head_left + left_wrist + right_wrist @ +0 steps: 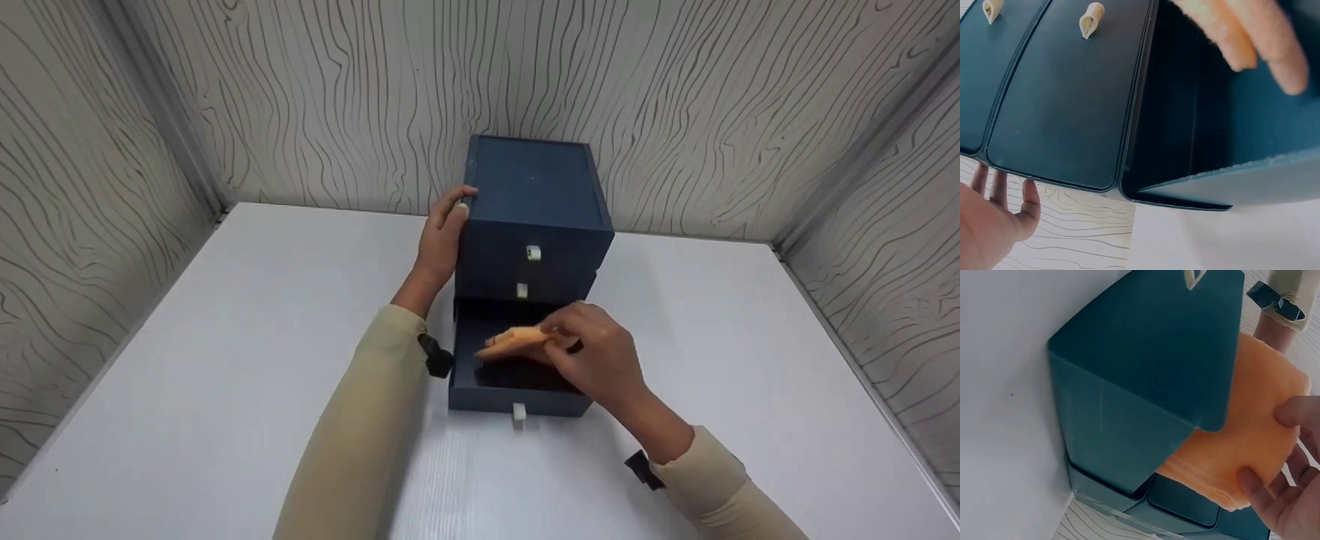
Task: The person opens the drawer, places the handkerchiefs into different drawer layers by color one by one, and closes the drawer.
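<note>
A dark blue drawer unit stands on the white table with its bottom drawer pulled out. My left hand rests against the unit's left side near the top, fingers touching its edge; the left wrist view shows those fingertips on the side wall. Over the pulled-out drawer, my right hand pinches a folded orange cloth between thumb and fingers. Seen from the right wrist, the cloth is soft and partly hidden behind the drawer front.
Two upper drawers with pale loop pulls are closed. A similar pull sits on the pulled-out drawer's front. White tabletop surrounds the unit, and wood-grain patterned panels rise behind and at both sides.
</note>
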The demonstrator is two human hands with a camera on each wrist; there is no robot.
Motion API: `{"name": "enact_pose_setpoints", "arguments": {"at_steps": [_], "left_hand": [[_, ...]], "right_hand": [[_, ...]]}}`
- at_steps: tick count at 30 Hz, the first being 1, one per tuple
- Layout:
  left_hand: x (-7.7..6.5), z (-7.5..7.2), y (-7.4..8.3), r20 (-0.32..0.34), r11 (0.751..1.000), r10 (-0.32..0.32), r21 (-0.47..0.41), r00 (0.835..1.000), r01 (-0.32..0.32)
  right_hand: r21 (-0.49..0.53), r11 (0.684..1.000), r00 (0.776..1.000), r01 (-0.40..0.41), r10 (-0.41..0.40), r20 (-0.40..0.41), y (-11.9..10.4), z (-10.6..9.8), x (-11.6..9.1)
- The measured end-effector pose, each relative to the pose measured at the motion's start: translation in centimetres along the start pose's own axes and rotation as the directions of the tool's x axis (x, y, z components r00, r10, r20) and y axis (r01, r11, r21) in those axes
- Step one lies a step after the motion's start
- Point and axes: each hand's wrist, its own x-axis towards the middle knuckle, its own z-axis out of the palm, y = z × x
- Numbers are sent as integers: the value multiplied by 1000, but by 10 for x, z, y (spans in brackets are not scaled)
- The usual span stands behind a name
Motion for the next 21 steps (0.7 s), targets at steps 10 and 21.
{"name": "enact_pose_setpoints", "arguments": {"at_steps": [10, 21], "left_hand": [[-2, 0, 1, -24, 999, -22, 34, 999, 23], [0, 0, 0, -11, 997, -25, 67, 1000, 26]], "right_hand": [[-138, 987, 992, 87, -98, -77, 10, 16, 8], [-96, 987, 991, 132, -129, 28, 11, 31, 3]]}}
